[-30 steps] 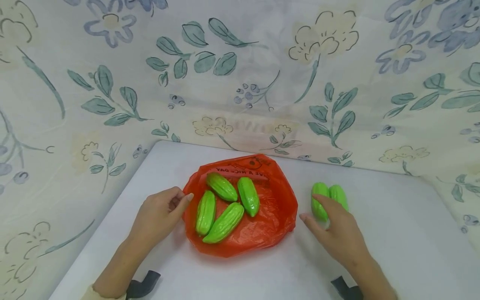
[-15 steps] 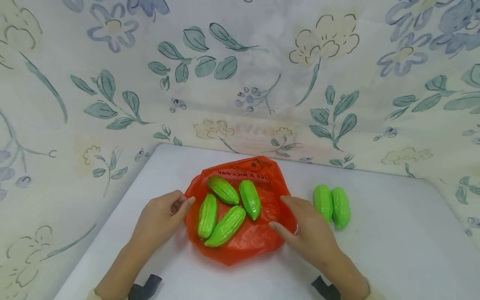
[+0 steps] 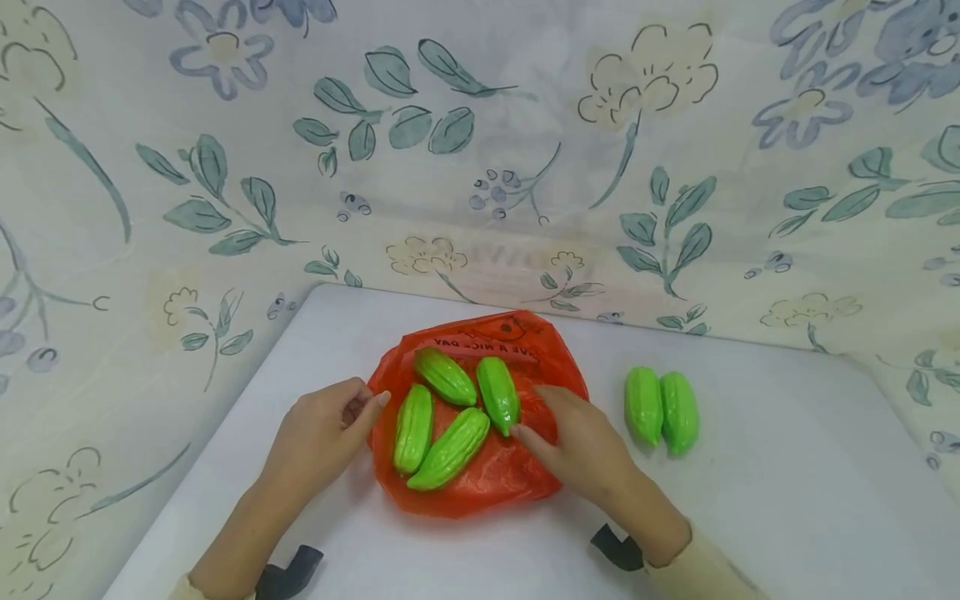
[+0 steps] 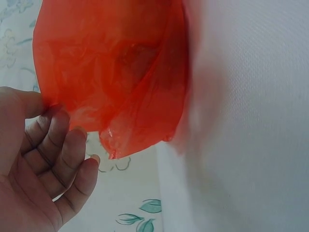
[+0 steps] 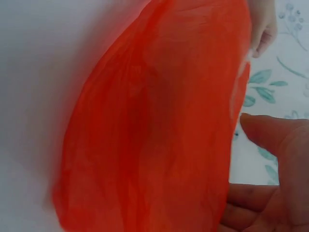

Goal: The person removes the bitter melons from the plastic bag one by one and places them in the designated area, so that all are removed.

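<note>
A red plastic bag (image 3: 517, 487) lies with its mouth wide, holding several green bitter melons (image 3: 450, 450). My left hand (image 3: 318, 433) pinches the bag's left rim between thumb and forefinger; in the left wrist view the other fingers of that hand (image 4: 43, 164) curl loosely beside the red film. Over the right part of the bag reaches my right hand (image 3: 585, 442), thumb and fingers apart. Its thumb tip is near the lower end of one bitter melon (image 3: 497, 393); whether they touch I cannot tell. In the right wrist view, the bag's side partly hides the fingers of that hand (image 5: 280, 164).
Two more bitter melons (image 3: 662, 410) lie side by side on the white table (image 3: 787, 467), right of the bag. A floral cloth (image 3: 525, 183) rises behind the table and along its left side. Dark curved wrist pieces (image 3: 288, 571) show below the hands.
My right hand has moved left, from beside the two loose bitter melons to over the bag's inside. The bag's right rim has shifted slightly. My left hand stays at the left rim.
</note>
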The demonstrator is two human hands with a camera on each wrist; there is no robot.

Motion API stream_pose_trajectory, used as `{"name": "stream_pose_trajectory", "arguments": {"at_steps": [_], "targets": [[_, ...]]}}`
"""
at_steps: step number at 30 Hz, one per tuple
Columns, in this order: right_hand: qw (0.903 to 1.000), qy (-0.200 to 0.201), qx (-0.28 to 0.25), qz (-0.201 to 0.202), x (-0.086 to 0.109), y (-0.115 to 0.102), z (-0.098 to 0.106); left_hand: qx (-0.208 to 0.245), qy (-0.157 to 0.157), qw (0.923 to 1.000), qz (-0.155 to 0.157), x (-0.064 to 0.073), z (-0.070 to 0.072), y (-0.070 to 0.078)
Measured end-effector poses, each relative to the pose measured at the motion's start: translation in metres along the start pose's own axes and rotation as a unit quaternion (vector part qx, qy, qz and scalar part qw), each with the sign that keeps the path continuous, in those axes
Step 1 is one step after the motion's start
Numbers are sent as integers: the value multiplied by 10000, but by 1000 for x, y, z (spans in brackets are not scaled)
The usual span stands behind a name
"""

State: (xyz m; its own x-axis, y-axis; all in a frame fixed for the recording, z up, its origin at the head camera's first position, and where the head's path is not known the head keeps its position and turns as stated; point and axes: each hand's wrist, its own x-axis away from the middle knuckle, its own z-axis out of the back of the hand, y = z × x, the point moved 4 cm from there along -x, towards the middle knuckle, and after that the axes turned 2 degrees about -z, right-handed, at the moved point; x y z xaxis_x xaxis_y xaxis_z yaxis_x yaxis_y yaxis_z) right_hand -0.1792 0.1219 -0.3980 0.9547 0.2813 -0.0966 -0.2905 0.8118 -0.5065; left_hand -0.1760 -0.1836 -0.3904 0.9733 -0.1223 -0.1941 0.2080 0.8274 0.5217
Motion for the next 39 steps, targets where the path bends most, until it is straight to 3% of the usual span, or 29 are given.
{"name": "stream_pose_trajectory", "arguments": {"at_steps": [7,12,30,39], "targets": [[9982,-533,-103,-257,-14,-2,-15,-16,-13,10000,-4,0,0,0],[9974,-645,-91,-321,-21,-1,-24,-80,-3,10000,-14,0,-1,0],[9974,-496,25,-517,-35,1,-35,-24,-28,10000,46,0,0,2],[9987,-313,49,-404,-36,2,-34,-56,37,10000,-43,0,1,1]]}}
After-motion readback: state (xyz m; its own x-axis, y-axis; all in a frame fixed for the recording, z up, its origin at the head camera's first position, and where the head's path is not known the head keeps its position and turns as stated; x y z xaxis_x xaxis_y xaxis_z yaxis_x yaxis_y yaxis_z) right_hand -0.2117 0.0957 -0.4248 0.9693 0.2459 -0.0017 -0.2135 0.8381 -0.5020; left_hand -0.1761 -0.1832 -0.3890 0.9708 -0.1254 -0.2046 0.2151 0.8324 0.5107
